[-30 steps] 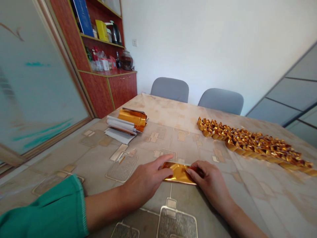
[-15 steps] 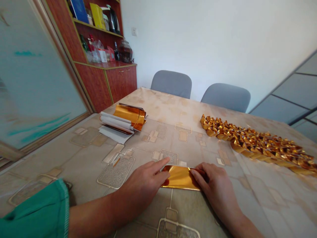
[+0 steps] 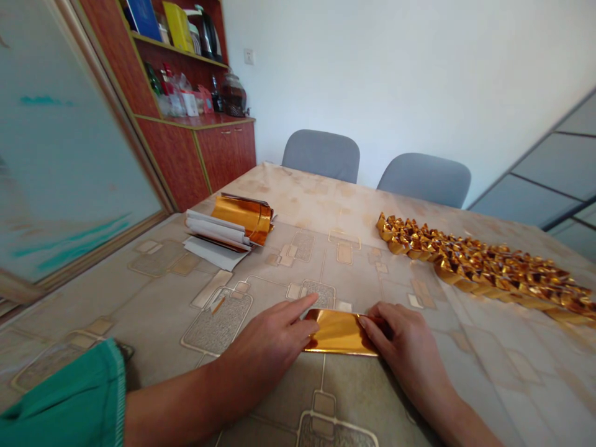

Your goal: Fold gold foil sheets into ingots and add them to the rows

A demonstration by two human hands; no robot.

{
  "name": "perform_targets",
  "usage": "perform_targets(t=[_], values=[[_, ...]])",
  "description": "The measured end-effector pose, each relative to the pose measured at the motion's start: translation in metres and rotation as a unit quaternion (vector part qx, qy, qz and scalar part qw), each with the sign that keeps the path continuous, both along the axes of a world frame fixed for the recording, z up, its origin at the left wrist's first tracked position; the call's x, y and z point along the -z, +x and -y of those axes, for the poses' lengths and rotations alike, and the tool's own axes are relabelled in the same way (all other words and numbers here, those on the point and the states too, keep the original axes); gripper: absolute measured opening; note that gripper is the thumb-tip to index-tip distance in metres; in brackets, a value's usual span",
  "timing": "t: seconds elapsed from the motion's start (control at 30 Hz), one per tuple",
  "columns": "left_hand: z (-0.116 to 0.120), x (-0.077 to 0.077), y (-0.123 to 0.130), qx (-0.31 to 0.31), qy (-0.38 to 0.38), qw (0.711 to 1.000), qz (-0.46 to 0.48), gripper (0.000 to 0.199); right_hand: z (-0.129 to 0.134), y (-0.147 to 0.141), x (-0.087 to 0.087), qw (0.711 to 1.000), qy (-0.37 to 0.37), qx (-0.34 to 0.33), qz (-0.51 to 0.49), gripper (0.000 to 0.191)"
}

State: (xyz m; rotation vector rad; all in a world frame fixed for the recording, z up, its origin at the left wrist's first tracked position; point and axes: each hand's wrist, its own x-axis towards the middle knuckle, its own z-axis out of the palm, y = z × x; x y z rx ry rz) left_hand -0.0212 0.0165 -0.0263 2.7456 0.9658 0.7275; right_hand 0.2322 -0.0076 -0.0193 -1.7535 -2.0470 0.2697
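Observation:
A folded strip of shiny gold foil paper [image 3: 338,332] lies flat on the table in front of me. At its left end is my left hand [image 3: 274,335], thumb on the foil and index finger stretched out past the far edge; its other fingers are hidden. My right hand [image 3: 405,341] grips the right end, with the thumb on top and the fingers curled around the far corner. Further off to the left rests a loose stack of curled foil sheets [image 3: 242,217], gold on one side and white on the other.
Rows of folded gold foil pieces [image 3: 484,267] stretch along the table's right side. The patterned tablecloth [image 3: 321,205] covers the table. Two grey chairs [image 3: 321,155] stand at the far edge, and a reddish wooden cabinet [image 3: 200,149] is at the back left.
The view has shifted very slightly. Both hands stay at the two ends of the foil strip, with hardly any movement.

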Motion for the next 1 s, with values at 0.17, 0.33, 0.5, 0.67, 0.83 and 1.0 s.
perform_targets(t=[0.17,0.33,0.5,0.67,0.83,1.0], values=[[0.001,-0.001,-0.001,-0.006,-0.011,1.0,-0.007,0.018,-0.002,0.0,0.001,1.0,-0.002,0.017,0.016,0.025],[0.0,-0.007,0.001,-0.024,0.012,0.999,-0.032,0.016,-0.004,0.0,0.0,0.999,-0.003,0.017,0.03,0.028],[0.002,-0.011,0.005,0.044,0.081,0.995,-0.041,0.02,-0.004,0.002,0.002,0.999,0.013,-0.002,0.032,0.028],[0.0,-0.01,0.008,0.132,0.039,0.988,-0.076,0.028,-0.004,0.001,0.006,0.999,0.035,-0.013,0.034,0.03],[-0.002,-0.011,0.011,0.136,0.032,0.986,-0.087,0.03,-0.005,0.003,0.007,0.996,0.064,-0.014,0.059,0.028],[-0.001,-0.013,0.011,0.126,0.035,0.985,-0.109,0.031,0.008,0.0,-0.002,0.967,0.209,-0.061,0.136,0.025]])
